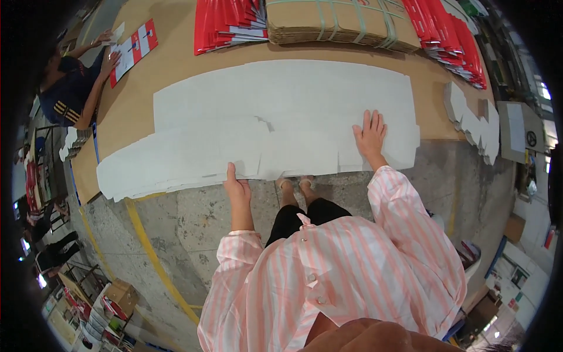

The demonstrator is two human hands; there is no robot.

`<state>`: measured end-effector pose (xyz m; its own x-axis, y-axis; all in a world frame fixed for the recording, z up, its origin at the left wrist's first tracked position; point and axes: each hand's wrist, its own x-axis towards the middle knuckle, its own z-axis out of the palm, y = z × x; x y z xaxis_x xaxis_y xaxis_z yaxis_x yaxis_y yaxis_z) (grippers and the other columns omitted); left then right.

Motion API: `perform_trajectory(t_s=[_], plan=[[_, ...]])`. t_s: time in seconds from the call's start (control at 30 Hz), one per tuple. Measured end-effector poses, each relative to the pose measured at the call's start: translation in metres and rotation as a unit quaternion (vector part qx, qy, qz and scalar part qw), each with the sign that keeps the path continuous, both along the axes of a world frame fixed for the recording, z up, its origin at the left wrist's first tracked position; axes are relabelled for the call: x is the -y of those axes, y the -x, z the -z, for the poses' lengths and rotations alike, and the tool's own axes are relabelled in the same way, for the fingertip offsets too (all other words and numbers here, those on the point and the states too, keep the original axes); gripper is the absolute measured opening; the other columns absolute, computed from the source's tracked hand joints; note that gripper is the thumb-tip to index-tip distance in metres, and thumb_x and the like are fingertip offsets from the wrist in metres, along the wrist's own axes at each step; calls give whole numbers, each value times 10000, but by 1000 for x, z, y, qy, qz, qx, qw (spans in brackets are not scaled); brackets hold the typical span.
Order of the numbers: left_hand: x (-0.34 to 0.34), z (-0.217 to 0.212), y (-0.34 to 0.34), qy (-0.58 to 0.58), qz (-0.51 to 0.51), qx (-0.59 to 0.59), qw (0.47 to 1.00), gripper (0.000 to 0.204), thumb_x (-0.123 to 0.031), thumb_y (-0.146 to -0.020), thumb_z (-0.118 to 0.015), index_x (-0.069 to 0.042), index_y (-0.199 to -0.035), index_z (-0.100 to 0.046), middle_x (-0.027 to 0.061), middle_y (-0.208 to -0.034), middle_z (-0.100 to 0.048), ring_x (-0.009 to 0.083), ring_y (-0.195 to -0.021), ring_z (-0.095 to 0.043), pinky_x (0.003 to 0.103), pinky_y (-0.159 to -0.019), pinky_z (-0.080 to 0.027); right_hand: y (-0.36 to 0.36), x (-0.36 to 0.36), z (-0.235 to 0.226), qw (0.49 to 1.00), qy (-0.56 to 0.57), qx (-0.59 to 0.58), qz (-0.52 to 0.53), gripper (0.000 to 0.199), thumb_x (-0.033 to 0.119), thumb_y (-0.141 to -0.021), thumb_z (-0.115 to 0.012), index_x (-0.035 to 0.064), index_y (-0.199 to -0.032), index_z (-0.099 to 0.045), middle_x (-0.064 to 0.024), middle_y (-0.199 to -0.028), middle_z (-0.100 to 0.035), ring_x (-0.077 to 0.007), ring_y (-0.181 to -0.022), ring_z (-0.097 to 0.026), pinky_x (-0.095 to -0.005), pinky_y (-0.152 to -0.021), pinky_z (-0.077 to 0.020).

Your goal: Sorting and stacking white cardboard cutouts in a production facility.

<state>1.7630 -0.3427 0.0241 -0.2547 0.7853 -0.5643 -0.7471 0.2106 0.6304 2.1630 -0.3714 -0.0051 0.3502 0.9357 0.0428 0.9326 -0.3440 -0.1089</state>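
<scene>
Main item: broad, off-white cardboard sheets (287,138) with a stepped outline. Location: flat on a brown cardboard-covered worktable (176,35), near edge jutting past the table and over the grey concrete floor (182,226). Taken as landmark for all entries below.

Left bare hand (237,189): at the near edge of the sheets, left of their middle; thumb upward on the rim, fingers out of sight, apparently underneath. Firmness of grip: cannot tell. Overhang probably useful for gripping from below.

Right bare hand (370,138): on the right part of the sheets, palm down, fingers slightly spread; probably laid there for steadying. Set well apart from the left.

Beyond the sheets: brown cardboard bundle (343,22) bound with pale green straps, presumably for keeping pieces together. Beyond, leftward and rightward: red-and-white flat packs (226,29), overlapping in piles. Right of the sheets: jagged grey-white board stack (472,123). Beyond their left end: co-worker in dark blue top (73,85), hands at a red-and-white flat piece (138,48).

Appearance of sheets: matt, plain; dark scuff near the middle; short slits along the near edge; thin layers showing at near left, suggesting a pile. Count uncertain.
</scene>
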Motion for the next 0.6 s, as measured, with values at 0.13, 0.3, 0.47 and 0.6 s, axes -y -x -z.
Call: perform_trajectory(t_s=[0.13, 0.3, 0.47, 0.6], plan=[[7, -4, -10, 71, 50, -282, 955, 393, -122, -816, -614, 124, -1092, -481, 128, -1085, -542, 187, -955, -519, 299, -806, -424, 0, -2, 1, 1000, -8, 12, 24, 707, 485, -842, -442, 71, -1372, -223, -209, -1418, -172, -375, -1317, -104, -563, -1029, -72], [9, -1, -13, 30, 36, -352, 935, 334, -115, -808, -621, 115, -1034, -533, 149, -1028, -580, 208, -871, -553, 311, -786, -438, -1, 0, 0, 999, 7, 9, 42, 752, 505, -835, -439, 22, -1365, -212, -212, -1419, -166, -367, -1324, -86, -559, -1033, -52], [4, 7, -2, 20, 63, -228, 971, 292, -102, -822, -597, 92, -1032, -538, 134, -1010, -586, 192, -876, -549, 309, -786, -439, -2, 1, 2, 998, -4, -14, 54, 786, 512, -831, -438, -21, -1356, -198, -194, -1430, -153, -325, -1340, -67, -551, -1040, -32], [18, 30, 2, -55, 100, -428, 896, 339, -97, -830, -587, 66, -1109, -486, 125, -1058, -562, 184, -898, -557, 290, -774, -457, -2, 0, 4, 999, -8, -8, 52, 790, 513, -831, -437, -27, -1354, -194, -187, -1433, -147, -311, -1343, -66, -546, -1043, -31]])
